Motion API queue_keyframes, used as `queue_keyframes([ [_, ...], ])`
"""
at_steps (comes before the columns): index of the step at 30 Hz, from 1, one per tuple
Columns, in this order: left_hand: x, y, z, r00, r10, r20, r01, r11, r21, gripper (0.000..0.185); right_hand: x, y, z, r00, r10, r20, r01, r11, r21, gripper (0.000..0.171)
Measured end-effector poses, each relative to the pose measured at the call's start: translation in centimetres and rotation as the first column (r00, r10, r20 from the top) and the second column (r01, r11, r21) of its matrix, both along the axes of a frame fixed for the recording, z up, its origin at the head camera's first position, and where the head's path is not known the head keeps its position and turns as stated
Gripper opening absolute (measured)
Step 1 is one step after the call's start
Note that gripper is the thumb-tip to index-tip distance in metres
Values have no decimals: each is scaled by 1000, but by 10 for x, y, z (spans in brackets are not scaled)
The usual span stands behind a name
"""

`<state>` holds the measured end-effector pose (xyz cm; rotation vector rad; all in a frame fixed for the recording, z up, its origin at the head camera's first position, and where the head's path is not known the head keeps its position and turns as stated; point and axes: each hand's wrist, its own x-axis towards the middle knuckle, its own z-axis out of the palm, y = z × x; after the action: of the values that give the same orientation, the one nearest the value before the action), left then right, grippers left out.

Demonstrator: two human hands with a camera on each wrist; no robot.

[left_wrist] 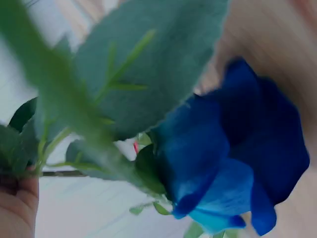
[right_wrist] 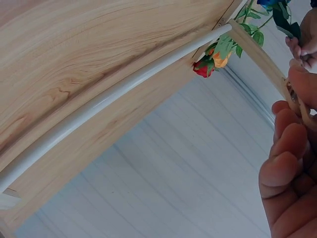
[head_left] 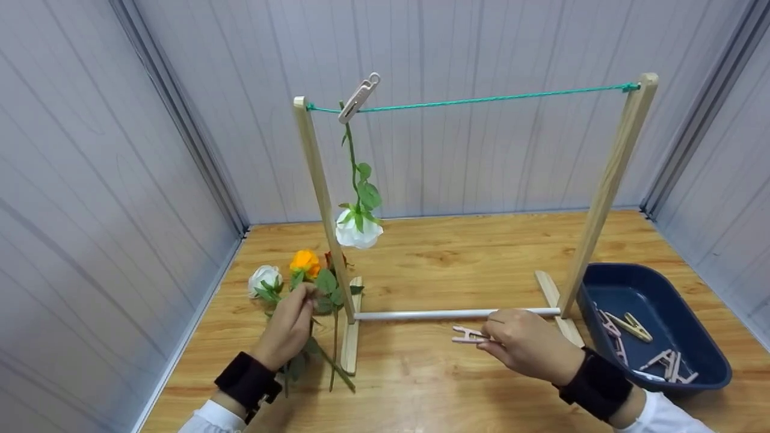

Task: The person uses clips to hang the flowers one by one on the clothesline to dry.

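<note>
Early on, we judge: one white rose (head_left: 359,231) hangs by a peg (head_left: 359,99) from the green line (head_left: 481,101), above and beyond both grips. Still to hang, we'd say: second white rose (head_left: 264,281), orange rose (head_left: 305,263) and red rose (right_wrist: 202,68), just past the left hand (head_left: 292,325), plus a blue rose (left_wrist: 233,158) beside it. Left seems to pinch a leafy stem (left_wrist: 64,174); leaves crowd the fingertips, so we're not certain. Right hand (head_left: 532,346) pinches a pink peg (head_left: 468,340); spare pegs (head_left: 634,326) sit right of it in the tub (head_left: 637,276).
</note>
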<state>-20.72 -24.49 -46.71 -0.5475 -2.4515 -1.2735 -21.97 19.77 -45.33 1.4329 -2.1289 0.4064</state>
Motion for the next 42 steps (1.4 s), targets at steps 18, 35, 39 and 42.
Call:
queue_keyframes([
  [18, 2, 19, 23, 999, 21, 27, -30, 910, 413, 33, 0, 0, 3, 1000, 1, 30, -2, 1000, 10, 19],
  [35, 7, 24, 82, 999, -41, -26, 44, 565, 824, 33, 1, -2, 10, 1000, 6, 24, -6, 1000, -7, 15],
  [39, 7, 31, 86, 996, -54, -67, 86, 621, 779, 32, 1, -4, 17, 1000, 22, -19, -23, 999, -38, 17],
  [42, 6, 40, 87, 995, -61, -73, 95, 659, 746, 31, 1, -5, 28, 999, 25, -33, -27, 998, -59, 20],
])
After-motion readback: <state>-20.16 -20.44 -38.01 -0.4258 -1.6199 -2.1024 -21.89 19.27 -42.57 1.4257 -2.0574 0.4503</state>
